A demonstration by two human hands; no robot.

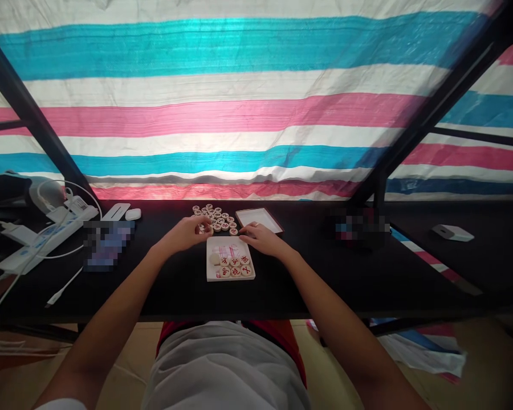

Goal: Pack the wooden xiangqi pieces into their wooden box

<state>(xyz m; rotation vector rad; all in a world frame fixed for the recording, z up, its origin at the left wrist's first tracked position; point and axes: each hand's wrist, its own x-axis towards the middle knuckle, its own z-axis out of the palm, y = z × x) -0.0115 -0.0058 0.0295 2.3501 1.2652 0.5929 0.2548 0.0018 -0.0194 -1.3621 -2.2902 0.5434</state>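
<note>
My left hand (188, 234) is closed, its thumb and fingertips around a Chinese chess piece (202, 228) at the near left side of a loose group of pieces (217, 218). Directly before me is an open white box (209, 277). Inside it lie several round pieces with red characters (236, 271), one blank-looking piece (214, 259) and a clear plastic bag (226, 250) with pink print. My right hand (261, 237) is at the box's far right corner, thumb and fingers bent about its edge. A single piece (233, 232) lies just left of those fingertips.
Behind my right hand rests a shallow box lid (260, 218). To the left are a power strip (47, 239) with cables, a blurred phone-like object (109, 245) and a white earbud-type case (133, 214). A small white device (452, 233) sits far right. Striped sheeting (222, 114) hangs behind the black table (175, 296).
</note>
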